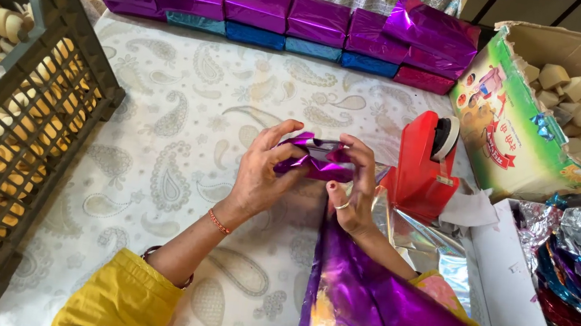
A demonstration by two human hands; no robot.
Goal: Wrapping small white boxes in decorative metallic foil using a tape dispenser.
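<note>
At the middle of a table covered with a pale paisley cloth (187,97), seen from the head camera looking down, two bare hands meet around a small block half wrapped in shiny purple foil (317,157); the left hand (263,174) cups the block's left end, fingers curled over the top and thumb beneath, pressing the foil down; the right hand (353,186), a ring on one finger, pinches the foil at the block's right end between fingertips and thumb; both sleeves are mustard yellow; a loose sheet of purple foil (376,309) lies across the right forearm; just right of the hands stands a red tape dispenser (421,165); along the far edge sits a row of wrapped blocks (280,16), purple stacked on blue and one red; at left, a dark plastic crate (24,143) holds pale round pieces; at right, an open cardboard box (504,131) holds pale square pieces, and nearer, a white box (506,288) holds crumpled foil sheets in several colours.
</note>
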